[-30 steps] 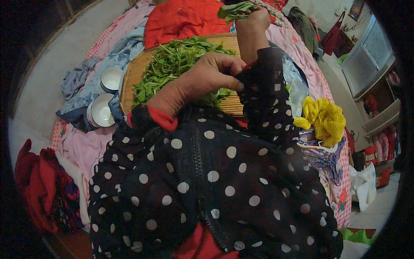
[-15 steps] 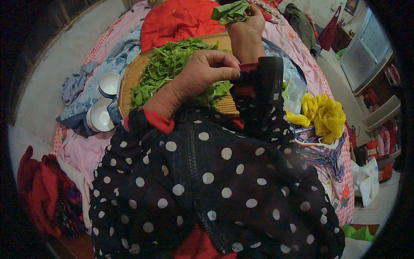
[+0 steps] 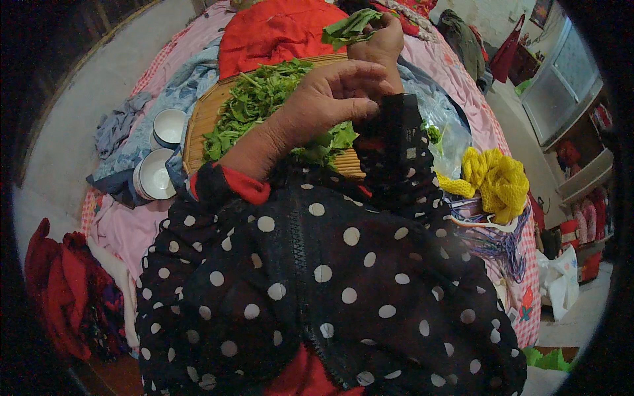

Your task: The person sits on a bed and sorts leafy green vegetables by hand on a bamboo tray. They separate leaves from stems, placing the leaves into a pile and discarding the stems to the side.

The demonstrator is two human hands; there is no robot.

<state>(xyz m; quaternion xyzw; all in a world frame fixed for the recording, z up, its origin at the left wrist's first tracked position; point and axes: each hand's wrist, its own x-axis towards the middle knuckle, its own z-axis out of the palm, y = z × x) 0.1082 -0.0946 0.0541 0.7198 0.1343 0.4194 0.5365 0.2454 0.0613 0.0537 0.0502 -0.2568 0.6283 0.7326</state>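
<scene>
My right hand is raised beyond the bamboo tray, closed on a small bunch of green leaves. My left hand crosses over to my right wrist, by the end of the black dotted sleeve. Its thumb and fingers are apart and curved, with nothing visible between them. The left fingertips overlap the right wrist, so whether they touch it is hard to tell. Below both hands, a heap of leafy greens covers much of the bamboo tray. A flat black piece with a small label lies along the right sleeve.
White bowls stand left of the tray on blue cloth. Red cloth lies behind it. To the right are a clear plastic bag with some greens, a yellow net and hangers. Red clothing hangs at lower left.
My left hand has gone from pinching the right sleeve's red-lined cuff to spread fingers, slightly farther right. The right hand still holds the leaves, which have tilted a little.
</scene>
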